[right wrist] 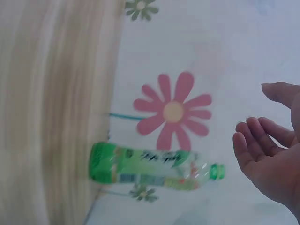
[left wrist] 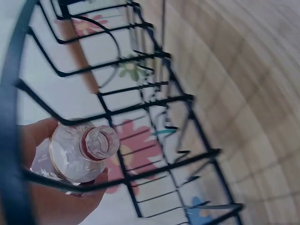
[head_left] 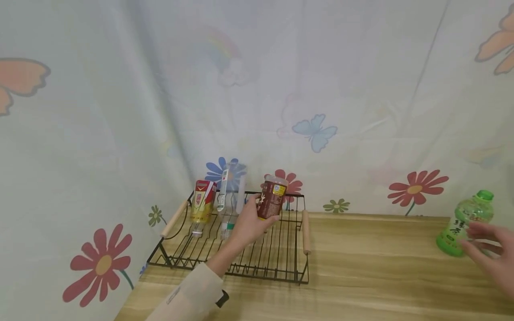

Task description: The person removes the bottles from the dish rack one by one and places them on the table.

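Observation:
My left hand [head_left: 246, 225] grips a clear plastic bottle [head_left: 271, 198] with a dark brown label over the black wire rack [head_left: 301, 282]. The bottle is held neck down, and its capless mouth shows in the left wrist view, framed by the rack's wires. Off to the right, my right hand [head_left: 491, 249] has its fingers loosely bent beside a green-capped drink bottle [head_left: 474, 209], overlapping it in the head view. In the right wrist view a gap shows between that hand [right wrist: 272, 159] and the upright green bottle [right wrist: 145, 166].
Two bottles stand neck down in the rack's left part: a yellow and red one [head_left: 203, 200] and a clear one [head_left: 230, 196]. Wooden handles [head_left: 306, 232] flank the rack. Behind the wood-grain table [head_left: 361, 267] hangs a patterned curtain [head_left: 353, 89].

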A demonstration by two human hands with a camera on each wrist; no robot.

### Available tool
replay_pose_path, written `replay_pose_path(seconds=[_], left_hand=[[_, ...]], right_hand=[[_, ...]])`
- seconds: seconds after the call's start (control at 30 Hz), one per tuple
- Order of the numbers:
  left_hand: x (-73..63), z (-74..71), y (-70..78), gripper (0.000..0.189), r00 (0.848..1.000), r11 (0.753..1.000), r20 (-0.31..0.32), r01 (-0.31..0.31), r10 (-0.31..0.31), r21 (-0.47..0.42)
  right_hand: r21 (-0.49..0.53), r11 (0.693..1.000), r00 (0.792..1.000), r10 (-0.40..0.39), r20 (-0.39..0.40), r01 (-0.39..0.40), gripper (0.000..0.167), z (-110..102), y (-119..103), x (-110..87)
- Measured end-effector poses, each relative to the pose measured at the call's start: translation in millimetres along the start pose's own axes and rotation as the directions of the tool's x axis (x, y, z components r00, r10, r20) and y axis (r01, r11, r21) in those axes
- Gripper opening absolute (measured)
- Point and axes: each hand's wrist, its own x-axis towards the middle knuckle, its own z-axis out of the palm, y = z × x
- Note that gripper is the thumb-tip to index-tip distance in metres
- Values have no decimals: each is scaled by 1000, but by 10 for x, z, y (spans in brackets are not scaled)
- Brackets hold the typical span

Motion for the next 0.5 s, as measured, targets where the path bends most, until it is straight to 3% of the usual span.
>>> replay_pose_path(seconds=[0.2, 0.37, 0.5], left_hand=[[-99, -75, 210, 97, 997, 997, 17, -75, 75, 11], [-171, -90, 371, 93, 990, 988, 42, -140, 138, 62], [-248, -98, 502, 88, 971, 971, 66, -235, 231, 52]], right_hand=[[-32, 986, 980, -156, 120, 161, 55, 35, -454, 25], [32, 957, 953, -290, 87, 288, 61, 161, -716, 2], [100, 934, 935, -350, 64, 343, 70, 298, -893, -28]])
